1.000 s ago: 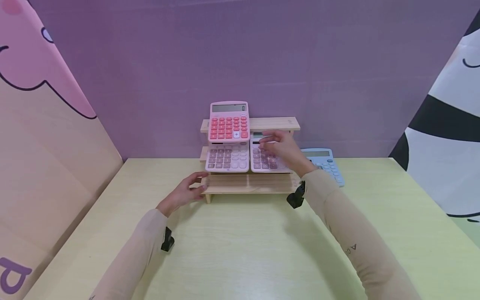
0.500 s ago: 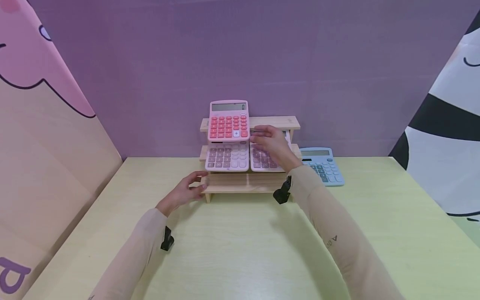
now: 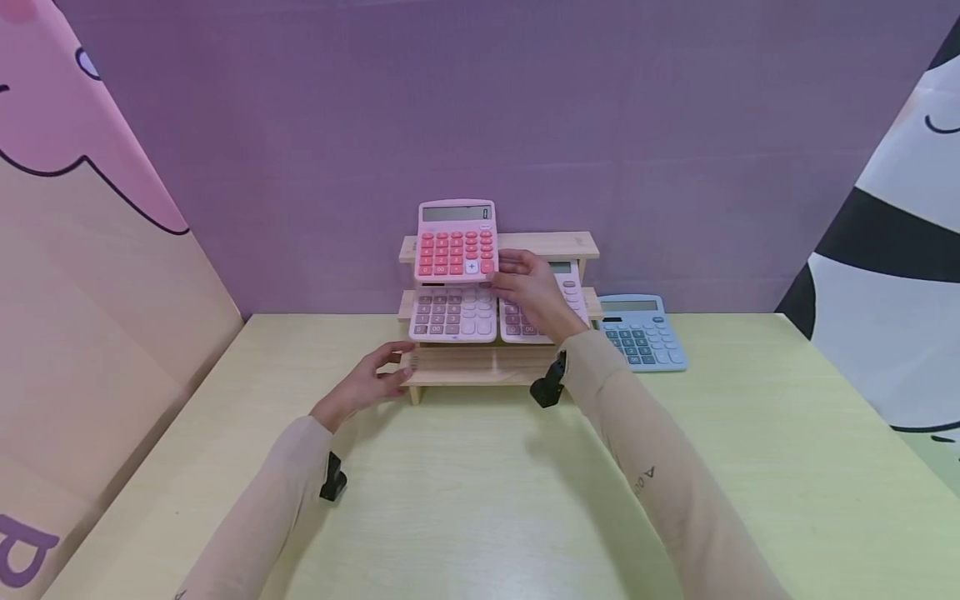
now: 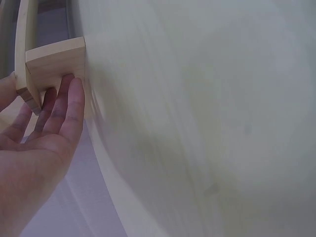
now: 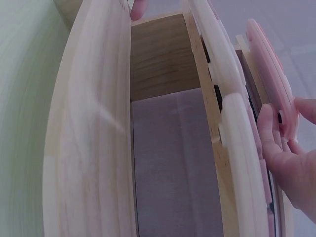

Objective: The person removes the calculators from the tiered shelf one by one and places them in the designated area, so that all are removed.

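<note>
Two lilac calculators (image 3: pixel 453 317) look placed below the right hand (image 3: pixel 531 292), which pinches the pink calculator (image 3: pixel 456 242) atop the rack (image 3: pixel 480 367) the left hand (image 3: pixel 366 381) grips, the blue calculator (image 3: pixel 643 333), farther right, being off it.

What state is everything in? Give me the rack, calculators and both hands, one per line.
Wooden rack: standing upright
Pink calculator: on, showing 0
Left lilac calculator: on rack, display hidden
Right lilac calculator: on rack, readout unclear
Blue calculator: beside rack, no digits legible
Right hand: pinching pink calculator
Left hand: gripping rack's end
</note>
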### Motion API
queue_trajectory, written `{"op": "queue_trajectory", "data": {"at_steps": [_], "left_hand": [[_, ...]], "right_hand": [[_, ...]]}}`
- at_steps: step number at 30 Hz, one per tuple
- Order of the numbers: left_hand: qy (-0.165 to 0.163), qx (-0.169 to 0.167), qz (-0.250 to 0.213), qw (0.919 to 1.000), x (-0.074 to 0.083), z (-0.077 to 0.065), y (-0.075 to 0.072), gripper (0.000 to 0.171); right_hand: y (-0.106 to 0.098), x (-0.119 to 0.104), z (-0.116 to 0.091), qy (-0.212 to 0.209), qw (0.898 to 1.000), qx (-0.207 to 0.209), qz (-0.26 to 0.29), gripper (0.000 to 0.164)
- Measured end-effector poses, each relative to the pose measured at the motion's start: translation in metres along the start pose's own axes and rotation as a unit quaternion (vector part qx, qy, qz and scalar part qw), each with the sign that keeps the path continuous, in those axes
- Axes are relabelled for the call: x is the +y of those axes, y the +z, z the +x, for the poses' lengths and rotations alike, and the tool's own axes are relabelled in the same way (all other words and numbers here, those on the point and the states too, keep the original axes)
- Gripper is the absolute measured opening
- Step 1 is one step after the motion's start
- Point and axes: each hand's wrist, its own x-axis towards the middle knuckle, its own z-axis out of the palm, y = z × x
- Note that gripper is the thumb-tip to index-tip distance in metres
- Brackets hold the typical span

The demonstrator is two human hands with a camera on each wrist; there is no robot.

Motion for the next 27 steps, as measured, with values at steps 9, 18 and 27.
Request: {"op": "queue_trajectory", "data": {"at_steps": [9, 18, 27], "left_hand": [[-0.003, 0.002, 0.000, 1.0000, 0.0013, -0.0008, 0.0001, 0.050], [-0.008, 0.002, 0.003, 1.0000, 0.0003, -0.0003, -0.0003, 0.051], [-0.009, 0.002, 0.007, 0.9999, 0.0001, -0.0001, -0.0001, 0.051]], "right_hand": [[0.0035, 0.0010, 0.0003, 0.002, 1.000, 0.004, 0.023, 0.049], [0.0050, 0.0030, -0.0010, -0.001, 0.999, 0.003, 0.049, 0.050], [0.0070, 0.0055, 0.0003, 0.006, 0.998, 0.027, 0.053, 0.049]]}}
